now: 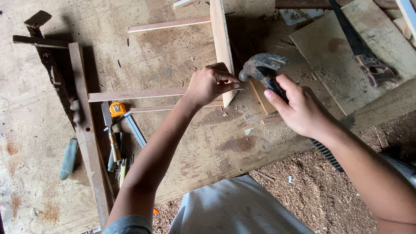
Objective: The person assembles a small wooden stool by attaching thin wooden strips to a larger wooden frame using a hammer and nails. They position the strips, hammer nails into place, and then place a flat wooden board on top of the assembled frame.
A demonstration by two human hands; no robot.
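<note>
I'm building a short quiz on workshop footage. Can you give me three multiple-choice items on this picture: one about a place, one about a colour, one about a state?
1. Where does the tape measure lie?
A. On the bench left of the left hand
B. On the sawdust floor
C. On the saw blade

2. What colour is the tape measure?
A. Blue
B. Orange-yellow
C. White

3. How is the hammer held?
A. Lying loose on the bench
B. Gripped in the right hand
C. Gripped in both hands

Answers:
1. A, it sits on the workbench by the thin wooden strips, left of the left hand.
2. B, its case is orange-yellow.
3. B, the right hand is closed round the handle, with the head beside the upright board, which the left hand touches.
</note>
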